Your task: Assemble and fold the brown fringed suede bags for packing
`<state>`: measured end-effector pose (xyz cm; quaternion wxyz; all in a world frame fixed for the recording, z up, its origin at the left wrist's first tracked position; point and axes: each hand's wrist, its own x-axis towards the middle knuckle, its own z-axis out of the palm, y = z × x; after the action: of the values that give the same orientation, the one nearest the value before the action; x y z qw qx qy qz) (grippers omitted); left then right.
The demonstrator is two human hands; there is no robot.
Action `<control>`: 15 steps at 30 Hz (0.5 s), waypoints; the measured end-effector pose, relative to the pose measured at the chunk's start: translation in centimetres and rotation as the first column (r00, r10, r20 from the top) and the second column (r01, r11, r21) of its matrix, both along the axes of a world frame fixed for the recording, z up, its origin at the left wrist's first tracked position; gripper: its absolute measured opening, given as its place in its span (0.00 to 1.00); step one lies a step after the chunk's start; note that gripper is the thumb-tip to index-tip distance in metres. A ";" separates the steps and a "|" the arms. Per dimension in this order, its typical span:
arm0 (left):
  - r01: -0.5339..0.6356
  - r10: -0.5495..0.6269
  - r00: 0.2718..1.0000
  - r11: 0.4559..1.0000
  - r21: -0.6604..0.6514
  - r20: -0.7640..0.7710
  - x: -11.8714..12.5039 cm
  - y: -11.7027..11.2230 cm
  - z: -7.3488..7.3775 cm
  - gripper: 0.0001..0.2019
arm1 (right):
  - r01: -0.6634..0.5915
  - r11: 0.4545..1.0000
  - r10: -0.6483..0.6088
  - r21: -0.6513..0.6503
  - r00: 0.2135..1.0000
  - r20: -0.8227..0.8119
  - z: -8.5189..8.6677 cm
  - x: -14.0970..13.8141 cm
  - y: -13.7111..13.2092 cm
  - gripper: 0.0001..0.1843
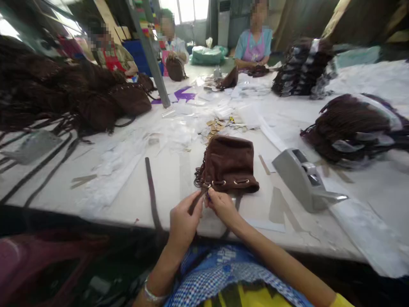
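Note:
A brown bag [230, 157] with metal eyelets and a cord threaded along its edge lies on the white table in front of me. Fringe hangs at its left side. My left hand [185, 213] is closed round a brown strap [195, 204] near the bag's lower left corner. Right beside it, my right hand [222, 205] pinches at the same corner, close to an eyelet. What sits between those fingertips is mostly hidden. Another dark strap [151, 192] lies on the table to the left and runs over the front edge.
To the right stands a grey tape dispenser [300, 179]. Dark fringed bundles [354, 128] lie beyond it, and brown bags [111, 100] are heaped at left. A metal post [148, 53] rises from the table. Small tan pieces [215, 126] lie behind the bag. Several people work across the table.

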<state>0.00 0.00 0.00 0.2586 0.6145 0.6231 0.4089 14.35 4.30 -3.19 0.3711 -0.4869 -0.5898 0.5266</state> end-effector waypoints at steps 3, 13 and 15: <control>0.001 -0.001 1.000 1.000 0.011 0.004 0.0 0.0 0.0 0.16 | 0.010 1.000 -0.010 -0.010 1.000 0.022 0.2 0.0 0.2 0.34; -0.019 0.024 0.983 0.999 -0.032 0.182 0.4 -0.3 0.0 0.20 | -0.046 0.999 0.046 0.011 0.998 0.044 1.3 1.7 -1.8 0.33; -0.045 0.048 0.990 0.999 -0.022 0.131 0.5 -0.5 0.0 0.17 | -0.043 0.998 0.040 0.040 0.997 0.067 1.5 2.1 -1.8 0.33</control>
<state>0.48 -0.48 -0.04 0.2953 0.5692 0.6228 0.4483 16.41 2.48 -1.69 0.3503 -0.4838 -0.6224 0.5057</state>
